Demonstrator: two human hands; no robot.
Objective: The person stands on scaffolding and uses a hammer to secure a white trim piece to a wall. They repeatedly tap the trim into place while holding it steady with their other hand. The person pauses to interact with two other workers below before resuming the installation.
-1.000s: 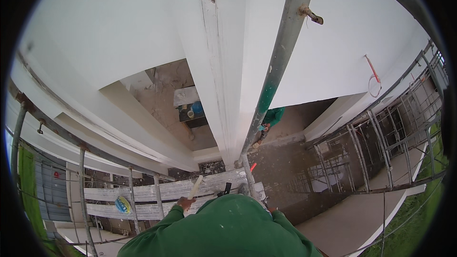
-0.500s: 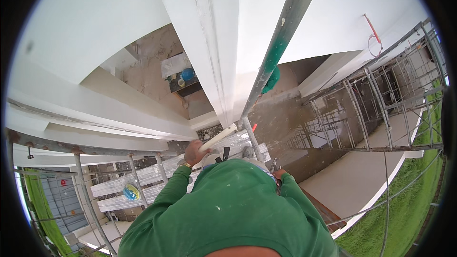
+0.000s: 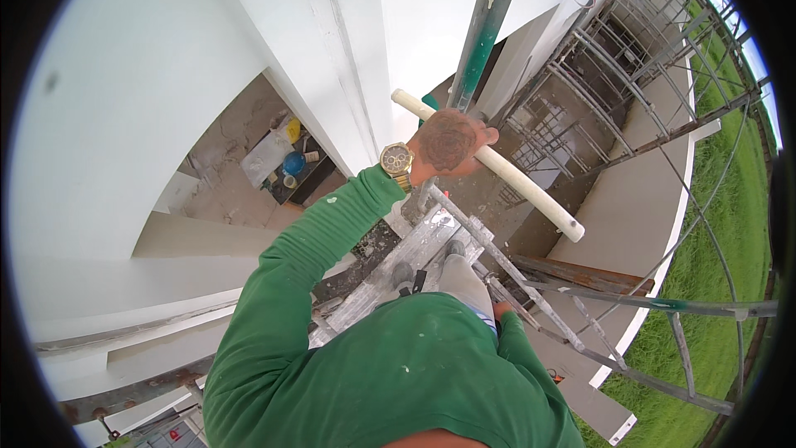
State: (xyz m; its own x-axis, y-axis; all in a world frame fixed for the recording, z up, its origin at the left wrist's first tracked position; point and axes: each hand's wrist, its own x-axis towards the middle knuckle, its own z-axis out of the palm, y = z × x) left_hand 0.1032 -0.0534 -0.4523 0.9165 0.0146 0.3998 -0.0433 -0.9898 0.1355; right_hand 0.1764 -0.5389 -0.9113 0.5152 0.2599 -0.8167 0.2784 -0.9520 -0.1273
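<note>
Your left hand (image 3: 448, 143) is gripping the white pole (image 3: 489, 164) near its upper end, fingers wrapped tight; its long axis is running down-right, away from the wall. Your right hand (image 3: 502, 310) is hanging low, grip unclear.

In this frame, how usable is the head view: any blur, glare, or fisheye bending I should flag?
Head view: soft daylight, no hard shadows; the white wall is bright, nearly washed out. The left hand gripping the white pole is sharp, no motion blur. Scaffold tubes bow strongly toward the rim, and black corners frame the circle. The right hand is barely visible.
</note>
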